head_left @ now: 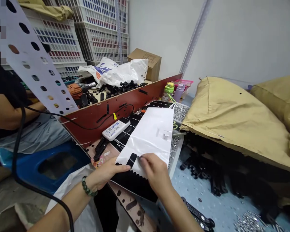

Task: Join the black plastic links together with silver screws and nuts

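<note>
Left hand (pixel 103 174), green bead bracelet at the wrist, is lying low at the sheet's edge, fingers (pixel 122 167) apart, their tips just beside the black plastic strip (pixel 131 160). Right hand (pixel 154 172) is pressing in from the other side, fingertips (pixel 140 158) together at the strip's right end; the fingers are hiding the contact, so I cannot tell whether this grip is clamped on it. The strip is lying on the white plastic sheet (pixel 149 135) between the hands, long axis slanting from lower left to upper right, right hand nearer. A black scalloped panel (pixel 132 185) is showing below the sheet's scalloped edge. Behind, a red-brown board (pixel 96 124) is standing tilted, a white box with blue lettering (pixel 116 129) lying against it. A seated co-worker's arm (pixel 4 112) is resting at far left, near a blue stool (pixel 48 164). A tan sack (pixel 232 122) is slumping at right, above black parts heaped on the floor (pixel 207 170)
</note>
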A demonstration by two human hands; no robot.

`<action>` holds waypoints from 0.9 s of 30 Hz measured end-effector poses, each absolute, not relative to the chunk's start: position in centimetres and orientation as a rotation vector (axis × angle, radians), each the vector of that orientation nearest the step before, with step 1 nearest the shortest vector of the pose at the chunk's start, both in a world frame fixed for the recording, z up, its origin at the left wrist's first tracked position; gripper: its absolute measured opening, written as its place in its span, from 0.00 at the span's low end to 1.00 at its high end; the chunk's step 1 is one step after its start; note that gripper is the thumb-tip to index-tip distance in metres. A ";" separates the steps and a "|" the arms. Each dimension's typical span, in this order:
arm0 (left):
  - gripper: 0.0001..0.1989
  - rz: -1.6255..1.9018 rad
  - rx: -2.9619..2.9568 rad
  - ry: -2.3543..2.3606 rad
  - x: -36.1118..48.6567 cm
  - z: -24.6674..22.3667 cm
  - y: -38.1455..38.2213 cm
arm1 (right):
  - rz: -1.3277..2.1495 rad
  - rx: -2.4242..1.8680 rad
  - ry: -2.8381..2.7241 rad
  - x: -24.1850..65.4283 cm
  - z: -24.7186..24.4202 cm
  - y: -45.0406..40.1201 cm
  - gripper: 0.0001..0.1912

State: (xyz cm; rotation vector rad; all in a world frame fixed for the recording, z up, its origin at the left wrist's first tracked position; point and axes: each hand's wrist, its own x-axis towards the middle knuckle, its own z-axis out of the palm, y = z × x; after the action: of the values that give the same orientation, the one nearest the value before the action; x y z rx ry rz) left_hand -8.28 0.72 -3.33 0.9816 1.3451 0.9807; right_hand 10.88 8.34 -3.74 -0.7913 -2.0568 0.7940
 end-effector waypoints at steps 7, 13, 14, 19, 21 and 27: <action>0.21 1.305 1.304 2.054 -5.8 -2.8 -2.3 | 0.437 -0.880 -1.818 14.3 -2.7 7.2 0.07; 0.15 1.089 1.357 1.530 -0.8 -2.6 -2.9 | 0.473 -0.893 -2.146 15.3 -3.8 1.6 0.17; 0.15 1.076 1.404 1.562 -0.4 -2.6 -2.9 | 0.555 -0.935 -2.164 15.9 -3.6 1.2 0.23; 0.16 0.738 1.896 1.448 1.1 -2.6 -4.3 | 0.715 -0.926 -2.166 20.1 -2.6 -0.4 0.17; 0.17 0.725 1.996 1.404 2.0 -2.7 -4.6 | 0.730 -0.918 -2.140 22.1 -3.0 -0.9 0.07; 0.19 0.617 2.449 1.389 5.4 -4.4 -3.5 | 0.943 -1.523 -1.428 28.9 -6.0 -0.6 0.16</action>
State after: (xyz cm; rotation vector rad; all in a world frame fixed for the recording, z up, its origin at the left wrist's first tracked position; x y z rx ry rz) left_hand 5.38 -3.49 -4.36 2.4493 1.3891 0.6167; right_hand 28.94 -0.60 -5.99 -1.5231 -1.4277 0.9429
